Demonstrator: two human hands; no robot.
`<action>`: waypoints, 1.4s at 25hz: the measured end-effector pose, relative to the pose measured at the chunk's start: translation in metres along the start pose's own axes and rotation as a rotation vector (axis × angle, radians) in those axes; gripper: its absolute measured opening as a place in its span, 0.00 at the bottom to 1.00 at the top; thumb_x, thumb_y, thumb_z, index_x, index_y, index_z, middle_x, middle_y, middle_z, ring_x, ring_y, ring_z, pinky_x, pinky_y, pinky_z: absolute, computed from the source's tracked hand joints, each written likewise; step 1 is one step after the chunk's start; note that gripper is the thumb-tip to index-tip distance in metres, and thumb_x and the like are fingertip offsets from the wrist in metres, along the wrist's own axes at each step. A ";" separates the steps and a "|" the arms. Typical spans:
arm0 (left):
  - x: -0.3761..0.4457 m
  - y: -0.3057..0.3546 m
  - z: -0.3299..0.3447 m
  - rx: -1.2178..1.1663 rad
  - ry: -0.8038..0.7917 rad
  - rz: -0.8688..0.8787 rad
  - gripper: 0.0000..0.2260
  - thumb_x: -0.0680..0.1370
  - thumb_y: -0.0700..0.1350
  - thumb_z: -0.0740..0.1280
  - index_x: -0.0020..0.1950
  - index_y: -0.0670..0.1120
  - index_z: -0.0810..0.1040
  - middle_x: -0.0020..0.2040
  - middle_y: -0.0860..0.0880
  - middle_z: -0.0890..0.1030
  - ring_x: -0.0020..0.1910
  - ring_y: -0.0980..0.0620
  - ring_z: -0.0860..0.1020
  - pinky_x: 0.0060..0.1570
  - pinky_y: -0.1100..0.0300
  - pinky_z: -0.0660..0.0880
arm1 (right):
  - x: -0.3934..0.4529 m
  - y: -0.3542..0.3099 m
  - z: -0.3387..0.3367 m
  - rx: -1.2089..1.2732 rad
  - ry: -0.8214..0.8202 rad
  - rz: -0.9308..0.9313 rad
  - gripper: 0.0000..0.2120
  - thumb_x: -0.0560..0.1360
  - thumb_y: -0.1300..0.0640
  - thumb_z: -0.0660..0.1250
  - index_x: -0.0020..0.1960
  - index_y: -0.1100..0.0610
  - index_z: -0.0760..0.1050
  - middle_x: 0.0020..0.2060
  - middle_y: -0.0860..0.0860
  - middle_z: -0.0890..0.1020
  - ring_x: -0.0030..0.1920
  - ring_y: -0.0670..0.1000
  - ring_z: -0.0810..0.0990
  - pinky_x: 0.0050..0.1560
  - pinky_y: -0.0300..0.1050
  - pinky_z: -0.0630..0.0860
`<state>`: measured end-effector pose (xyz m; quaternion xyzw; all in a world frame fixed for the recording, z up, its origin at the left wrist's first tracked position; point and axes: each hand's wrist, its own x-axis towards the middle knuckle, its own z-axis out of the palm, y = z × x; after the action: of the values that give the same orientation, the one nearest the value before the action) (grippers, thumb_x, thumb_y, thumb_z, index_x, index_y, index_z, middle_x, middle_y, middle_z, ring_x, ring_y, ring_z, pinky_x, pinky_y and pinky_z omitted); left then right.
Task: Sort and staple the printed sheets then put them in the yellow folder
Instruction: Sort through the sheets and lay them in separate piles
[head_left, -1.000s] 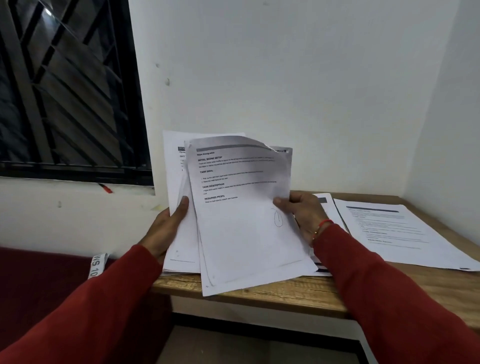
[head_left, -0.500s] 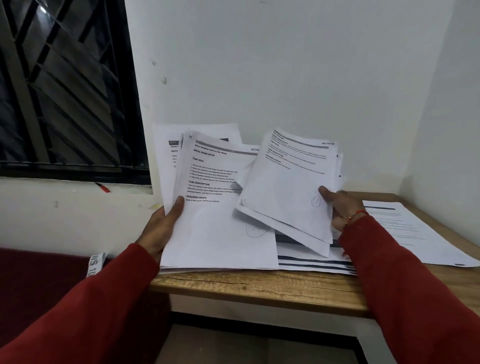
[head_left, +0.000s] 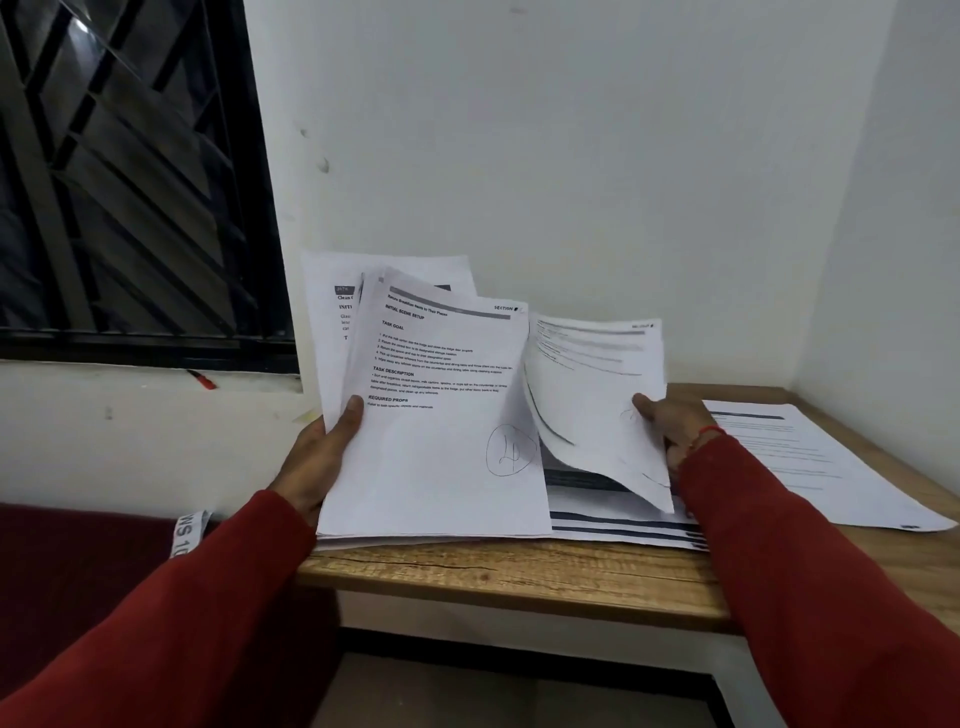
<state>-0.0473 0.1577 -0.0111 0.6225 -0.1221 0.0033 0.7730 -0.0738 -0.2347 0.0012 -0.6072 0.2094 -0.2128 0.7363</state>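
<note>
Red sleeves, two, reaching in from the near side over the tabletop's (head_left: 519, 577) front edge.

Left hand (head_left: 317, 457): thumb laid across the face of a stack of sheets (head_left: 436, 415), fingers hidden behind it; holds the stack tilted up, its lower edge resting at the tabletop's front left corner. Top page printed, with a circled pen mark low on the right.

Right hand (head_left: 675, 426): pinches a few loose pages (head_left: 587, 389) by their right margin, thumb on top; the pages bow and sag toward the tabletop.

Beneath these, flat sheets with dark bands (head_left: 623, 522), near the front edge. Further right, a single printed sheet (head_left: 810, 457) lying flat toward the right edge.

Handling: paper light, limp, slippery page on page; likely to fan or slide if gripped at one corner. Best taken along a long margin, squared against the wood before stapling.

Room: wall close behind and at right; open wood only along the front strip. No stapler or yellow folder in sight.

Far left: barred window (head_left: 130, 171).
</note>
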 end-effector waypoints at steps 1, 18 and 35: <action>0.000 0.000 -0.001 -0.003 -0.001 0.000 0.18 0.81 0.54 0.63 0.66 0.46 0.77 0.56 0.48 0.85 0.51 0.48 0.85 0.44 0.56 0.83 | -0.006 -0.004 0.003 0.092 -0.080 0.009 0.15 0.79 0.63 0.65 0.65 0.64 0.74 0.55 0.59 0.83 0.45 0.56 0.83 0.48 0.53 0.82; -0.003 0.001 0.007 -0.009 -0.081 -0.014 0.20 0.80 0.56 0.63 0.66 0.45 0.78 0.59 0.45 0.84 0.58 0.44 0.83 0.59 0.47 0.78 | -0.070 0.007 0.069 -0.028 -0.450 -0.183 0.12 0.77 0.61 0.69 0.56 0.68 0.80 0.51 0.62 0.84 0.46 0.58 0.83 0.52 0.56 0.81; -0.002 0.000 0.004 -0.053 -0.035 -0.038 0.18 0.82 0.52 0.62 0.66 0.42 0.77 0.55 0.44 0.85 0.50 0.46 0.85 0.40 0.55 0.83 | -0.027 -0.007 0.029 0.226 0.052 -0.256 0.11 0.73 0.71 0.68 0.45 0.56 0.79 0.46 0.58 0.83 0.42 0.55 0.80 0.55 0.56 0.78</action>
<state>-0.0504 0.1539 -0.0106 0.6039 -0.1237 -0.0258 0.7869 -0.0797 -0.1971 0.0144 -0.5365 0.1241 -0.3425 0.7612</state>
